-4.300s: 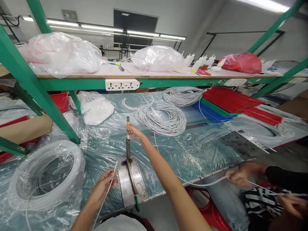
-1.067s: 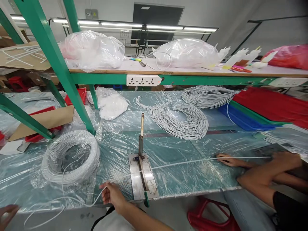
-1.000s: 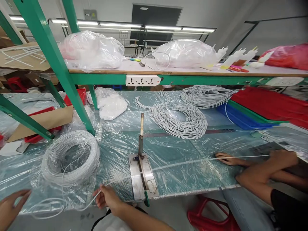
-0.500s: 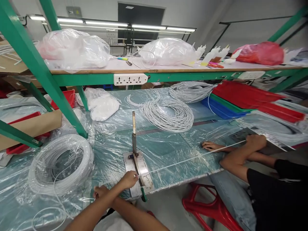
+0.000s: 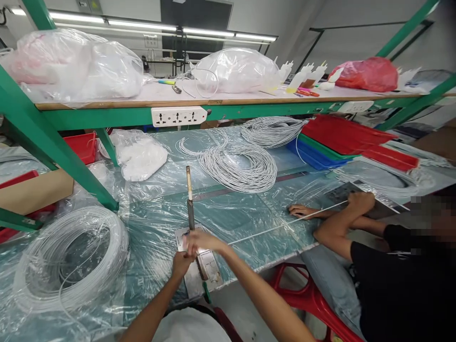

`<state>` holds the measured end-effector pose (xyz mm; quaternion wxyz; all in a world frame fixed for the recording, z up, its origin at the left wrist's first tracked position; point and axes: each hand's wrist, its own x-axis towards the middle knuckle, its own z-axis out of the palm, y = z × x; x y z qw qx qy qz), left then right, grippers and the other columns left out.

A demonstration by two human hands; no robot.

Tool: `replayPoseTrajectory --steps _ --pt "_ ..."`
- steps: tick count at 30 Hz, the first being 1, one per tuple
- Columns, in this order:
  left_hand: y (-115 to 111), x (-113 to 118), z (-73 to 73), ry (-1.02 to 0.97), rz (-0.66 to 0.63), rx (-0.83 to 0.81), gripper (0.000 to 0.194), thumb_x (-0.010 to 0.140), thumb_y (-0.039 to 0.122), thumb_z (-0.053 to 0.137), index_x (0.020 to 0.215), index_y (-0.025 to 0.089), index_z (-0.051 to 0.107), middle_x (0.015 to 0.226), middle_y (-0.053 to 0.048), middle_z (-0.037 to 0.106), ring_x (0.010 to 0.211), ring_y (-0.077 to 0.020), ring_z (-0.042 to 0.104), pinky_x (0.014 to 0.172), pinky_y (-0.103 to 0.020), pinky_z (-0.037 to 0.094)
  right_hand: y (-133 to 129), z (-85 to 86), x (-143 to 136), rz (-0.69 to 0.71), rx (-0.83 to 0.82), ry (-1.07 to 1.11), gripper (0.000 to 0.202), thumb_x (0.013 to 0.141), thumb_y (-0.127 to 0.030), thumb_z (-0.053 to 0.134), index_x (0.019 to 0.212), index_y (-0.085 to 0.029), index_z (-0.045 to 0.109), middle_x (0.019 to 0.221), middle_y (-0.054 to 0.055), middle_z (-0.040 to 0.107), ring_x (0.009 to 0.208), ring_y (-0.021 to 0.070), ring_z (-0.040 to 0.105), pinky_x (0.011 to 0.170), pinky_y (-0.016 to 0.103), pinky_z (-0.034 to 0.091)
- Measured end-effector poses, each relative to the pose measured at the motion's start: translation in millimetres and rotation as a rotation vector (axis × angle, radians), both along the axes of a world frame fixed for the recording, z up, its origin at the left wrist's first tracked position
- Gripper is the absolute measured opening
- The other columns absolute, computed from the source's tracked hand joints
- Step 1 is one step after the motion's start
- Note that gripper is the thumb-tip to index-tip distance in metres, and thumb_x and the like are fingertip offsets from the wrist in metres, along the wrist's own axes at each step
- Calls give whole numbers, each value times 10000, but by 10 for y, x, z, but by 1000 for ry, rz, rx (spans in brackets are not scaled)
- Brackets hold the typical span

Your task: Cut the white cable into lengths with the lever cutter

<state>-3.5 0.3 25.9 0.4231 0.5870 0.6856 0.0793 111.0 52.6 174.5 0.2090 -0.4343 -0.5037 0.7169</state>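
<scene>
A lever cutter stands in front of me, its metal base plate on the plastic-covered bench and its handle raised upright. My left hand is closed at the left side of the cutter, on the end of a white cable. Just above it, partly over the base plate, my right hand has its fingers apart, blurred, near the foot of the handle. The white cable runs taut to the right, to a co-worker's closed hand. The co-worker's other hand lies on the bench.
A large coil of white cable sits at the left, under clear film. Bundles of cut cable lie behind the cutter. Stacked red, green and blue trays are at right. A green shelf frame crosses above; a red stool stands below.
My right hand has come from the left, beneath my left arm, to the cutter, so my arms are uncrossed. The left hand shifted slightly left. The view turned a little.
</scene>
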Motion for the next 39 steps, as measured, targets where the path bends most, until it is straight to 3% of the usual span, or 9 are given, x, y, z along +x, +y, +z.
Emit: replayPoseTrajectory --steps 3,5,9,13,17,23,29,34,39 --pt "9 13 -71 -112 83 30 403 793 470 601 559 148 544 440 60 496 536 -125 549 561 -234 435 762 134 195 -364 99 -40 242 891 -310 397 982 -153 559 507 -64 547 403 49 448 439 152 333" --pt "13 17 -92 -169 137 47 431 740 475 621 477 160 487 438 56 437 505 -118 506 516 -228 362 1179 187 191 -495 108 -52 322 926 -377 324 1098 -158 485 495 -71 512 376 55 407 415 158 296" --pt "4 40 -103 -225 223 80 493 633 557 604 401 198 357 414 53 335 485 -121 428 505 -242 281 1632 221 46 -496 33 -22 535 919 -538 221 1076 -116 510 458 -43 483 352 76 373 411 191 292" --pt "-21 66 -126 -227 257 113 436 630 513 571 424 204 343 451 53 323 509 -118 396 524 -245 252 1624 290 33 -463 -23 15 645 892 -614 156 1008 -126 561 424 -45 444 333 67 336 414 191 295" --pt "-43 77 -164 -209 265 138 399 647 463 553 442 208 326 461 54 315 521 -121 380 532 -245 237 1148 532 312 -366 -61 97 672 862 -661 164 981 -147 581 493 1 541 390 91 470 438 199 368" --pt "-54 90 -225 -218 269 155 383 646 464 542 450 212 331 467 56 319 511 -119 370 529 -245 229 -397 739 730 -248 -167 -45 390 768 -527 547 882 -155 581 621 41 645 467 115 562 432 201 412" --pt "-57 97 -263 -237 287 195 398 647 464 541 457 220 289 476 68 264 495 -111 325 518 -244 213 -1632 -1 609 -507 -359 -215 767 676 -398 553 1376 -217 300 616 -34 592 407 111 519 376 196 365" --pt "-48 99 -276 -260 289 217 403 651 482 551 455 219 316 477 64 285 503 -118 336 527 -244 232 -1872 -598 487 -667 -72 -334 478 639 -513 587 945 -150 635 793 53 641 742 217 596 662 300 474" --pt "-38 104 -288 -289 291 204 407 622 491 564 445 218 319 471 59 304 514 -120 341 533 -242 240 -1910 -612 470 -621 50 -463 423 751 -535 479 813 -143 627 735 61 631 735 228 578 702 323 462"
